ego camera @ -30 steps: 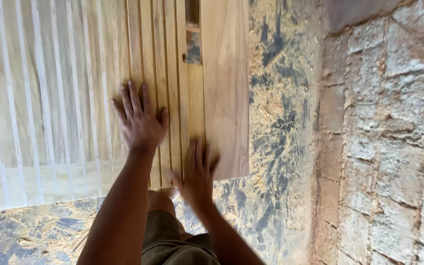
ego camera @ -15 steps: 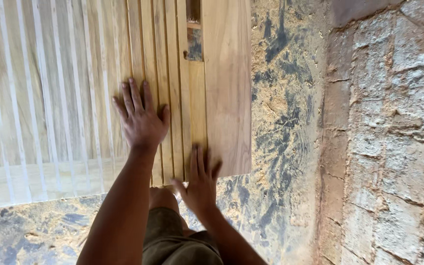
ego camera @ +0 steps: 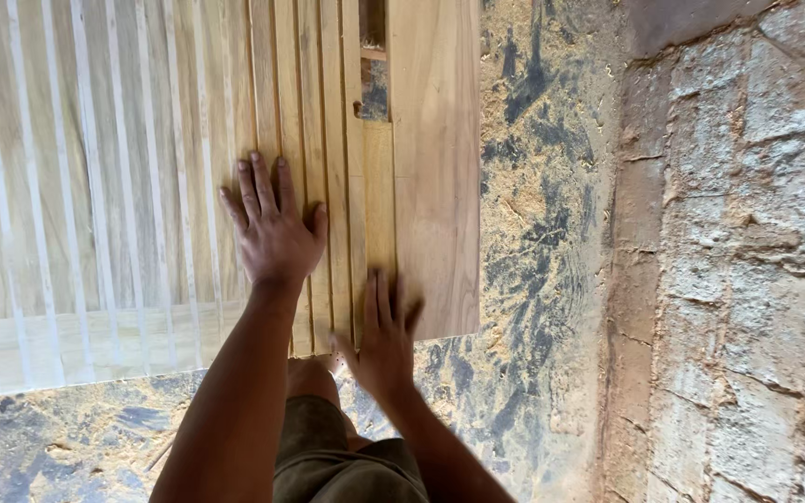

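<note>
The left hand [ego camera: 274,235] lies flat and open on the thin wood slats [ego camera: 314,168]. The right hand [ego camera: 381,340] lies open on their near ends, beside the wide board [ego camera: 435,168]. The slats lie on the dusty floor [ego camera: 542,233]. Press evenly and keep the ends lined up.

Slatted wooden panel [ego camera: 188,168], pale tan, lies flat on sawdusty floor w/ narrow parallel strips running lengthwise, wider plain board [ego camera: 435,168] along its right edge, approx. flush at near end, small rectangular gap between strips and board near top.
</note>
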